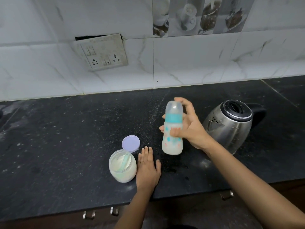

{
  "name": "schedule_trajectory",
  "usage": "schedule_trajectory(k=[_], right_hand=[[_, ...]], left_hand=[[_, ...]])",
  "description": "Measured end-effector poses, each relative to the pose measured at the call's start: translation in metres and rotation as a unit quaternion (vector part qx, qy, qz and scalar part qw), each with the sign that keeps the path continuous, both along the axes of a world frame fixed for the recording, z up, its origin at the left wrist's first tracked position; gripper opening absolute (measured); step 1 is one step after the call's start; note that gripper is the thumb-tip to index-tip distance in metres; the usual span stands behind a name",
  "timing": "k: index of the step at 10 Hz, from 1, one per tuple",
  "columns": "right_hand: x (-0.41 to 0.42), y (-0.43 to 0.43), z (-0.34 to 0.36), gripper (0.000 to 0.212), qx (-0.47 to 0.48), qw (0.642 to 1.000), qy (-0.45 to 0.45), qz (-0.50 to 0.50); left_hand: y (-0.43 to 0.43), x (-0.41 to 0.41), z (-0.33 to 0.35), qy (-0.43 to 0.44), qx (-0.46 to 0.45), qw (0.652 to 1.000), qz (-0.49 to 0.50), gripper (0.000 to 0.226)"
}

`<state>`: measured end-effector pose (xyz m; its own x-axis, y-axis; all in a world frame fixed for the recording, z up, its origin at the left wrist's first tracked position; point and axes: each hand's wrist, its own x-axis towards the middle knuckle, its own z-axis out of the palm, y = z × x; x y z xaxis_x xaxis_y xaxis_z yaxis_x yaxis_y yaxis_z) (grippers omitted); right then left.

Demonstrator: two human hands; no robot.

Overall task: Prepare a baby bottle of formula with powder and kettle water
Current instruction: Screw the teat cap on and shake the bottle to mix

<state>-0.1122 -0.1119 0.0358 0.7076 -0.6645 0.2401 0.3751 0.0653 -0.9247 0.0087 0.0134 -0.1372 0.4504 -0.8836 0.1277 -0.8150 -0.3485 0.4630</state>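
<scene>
Above the counter [66,138], right hand [189,128] grips the bottle [172,146], covering its waist; left hand [147,167] rests flat, fingers straight.

kettle [231,124] base hidden behind right forearm [234,164]

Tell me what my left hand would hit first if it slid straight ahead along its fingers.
Probably nothing until the tiled wall: the left hand points along bare counter, between purple lid and raised bottle.
</scene>
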Motion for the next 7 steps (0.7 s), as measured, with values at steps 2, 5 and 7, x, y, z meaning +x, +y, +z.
schedule_trajectory(k=[2,5,7], right_hand=[[0.005,0.002,-0.004,0.084,0.055,0.994,-0.069,-0.065],[0.001,0.000,0.002,0.087,0.041,0.998,-0.034,0.013],[-0.001,0.006,-0.010,0.092,0.145,0.986,-0.085,-0.011]], left_hand=[[-0.001,0.000,0.001,0.002,0.000,1.000,0.000,0.059],[0.000,0.000,0.003,0.006,-0.009,1.000,0.001,0.058],[0.000,0.000,0.002,0.005,-0.006,1.000,0.000,0.059]])
